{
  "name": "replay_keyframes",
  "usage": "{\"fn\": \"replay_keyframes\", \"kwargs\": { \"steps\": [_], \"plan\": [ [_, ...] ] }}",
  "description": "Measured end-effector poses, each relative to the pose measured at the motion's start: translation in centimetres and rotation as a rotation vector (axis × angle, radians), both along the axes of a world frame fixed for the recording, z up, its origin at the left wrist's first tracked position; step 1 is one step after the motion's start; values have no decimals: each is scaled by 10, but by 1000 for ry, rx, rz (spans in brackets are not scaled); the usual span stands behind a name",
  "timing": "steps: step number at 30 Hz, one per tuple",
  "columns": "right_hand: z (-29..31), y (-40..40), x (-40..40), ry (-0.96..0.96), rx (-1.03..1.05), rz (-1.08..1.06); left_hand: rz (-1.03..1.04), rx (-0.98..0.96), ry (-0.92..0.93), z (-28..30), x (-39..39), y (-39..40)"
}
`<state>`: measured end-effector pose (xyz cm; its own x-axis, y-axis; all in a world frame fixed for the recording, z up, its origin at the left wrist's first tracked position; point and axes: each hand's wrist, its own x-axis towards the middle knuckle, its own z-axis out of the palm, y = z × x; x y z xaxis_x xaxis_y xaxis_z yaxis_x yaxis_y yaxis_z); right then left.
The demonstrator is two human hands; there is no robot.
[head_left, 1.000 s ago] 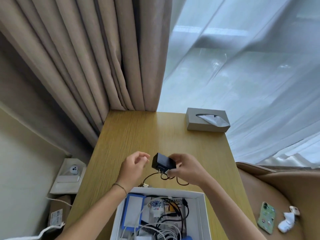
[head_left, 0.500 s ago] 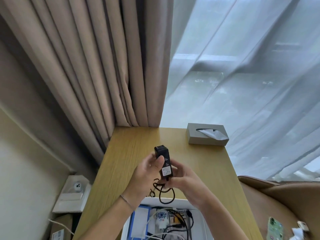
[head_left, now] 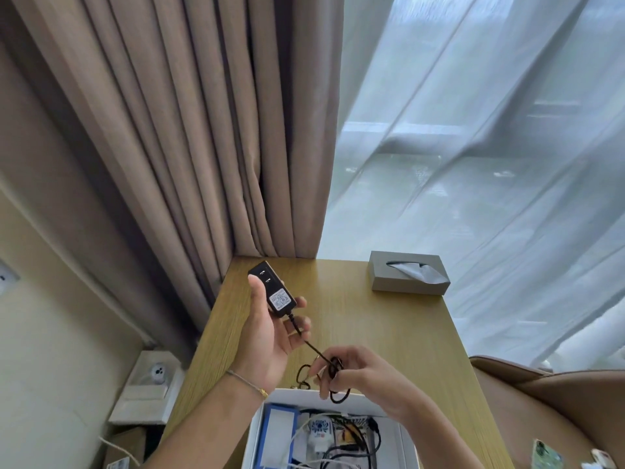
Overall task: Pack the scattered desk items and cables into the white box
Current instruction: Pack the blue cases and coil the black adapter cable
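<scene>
We find the black power adapter (head_left: 273, 292) held above the desk (head_left: 389, 333), just beyond the far rim of the white box (head_left: 257, 431). The left hand (head_left: 270, 336) wraps its body, thumb along one side. The right hand (head_left: 358, 370) pinches the looped cord (head_left: 333, 367) nearer the box. We judge the body rigid and light, the cord limp and tangle-prone; grip the body and keep the coil gathered.
</scene>
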<state>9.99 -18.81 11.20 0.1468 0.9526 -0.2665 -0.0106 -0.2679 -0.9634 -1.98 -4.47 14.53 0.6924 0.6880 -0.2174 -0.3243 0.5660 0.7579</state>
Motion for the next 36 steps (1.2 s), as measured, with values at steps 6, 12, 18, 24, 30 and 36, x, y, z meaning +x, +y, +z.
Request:
{"fn": "replay_keyframes", "kwargs": {
  "steps": [6, 12, 18, 24, 30, 36],
  "plan": [
    [-6, -24, 16, -113, -45, -1, 130, 313, 190, -2, -4, 28],
    [6, -42, 43, -275, -16, -121, 207, 670, 404, -23, -19, 48],
    [26, -54, 68, -468, -20, -94, 260, 963, 570, -34, -30, 60],
    [52, -52, 57, -209, 118, 165, 129, 1485, 834, -12, -22, 65],
    [67, -14, 65, -145, 401, -323, -845, 1270, 764, -7, -23, 28],
    [29, 15, 62, -520, 129, -485, -679, 935, 311, 40, -31, 9]
  ]
}}
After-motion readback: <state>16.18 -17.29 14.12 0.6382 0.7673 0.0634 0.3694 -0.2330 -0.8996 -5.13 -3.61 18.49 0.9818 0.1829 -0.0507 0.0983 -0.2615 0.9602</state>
